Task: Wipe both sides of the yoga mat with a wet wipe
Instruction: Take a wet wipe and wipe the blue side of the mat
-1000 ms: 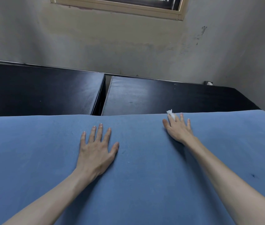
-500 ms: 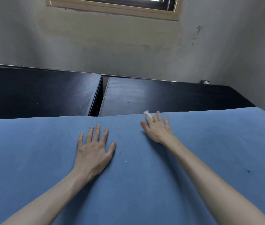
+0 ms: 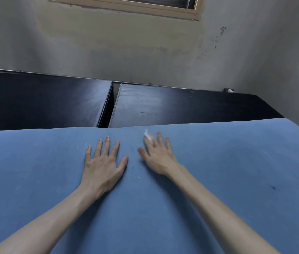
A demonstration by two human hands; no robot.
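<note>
Blue yoga mat [image 3: 218, 180] — right hand [image 3: 157, 158] flat, wet wipe [image 3: 147, 137] under fingertips; left hand [image 3: 103, 165] flat.

Ahead of me stand two black pads [image 3: 42, 101], side by side with a narrow dark gap between them; the left one [image 3: 42, 101] shows a faint sheen, and the right one [image 3: 172, 105] has pale scuffs on its top. Behind them rises a grey, stained wall [image 3: 126, 52], with dark marks toward its upper right. At the top of my view is the lower edge of a window [image 3: 126, 4] in a cream frame. A small white object [image 3: 228, 90] sits at the wall's foot, far right; I cannot tell what it is.
</note>
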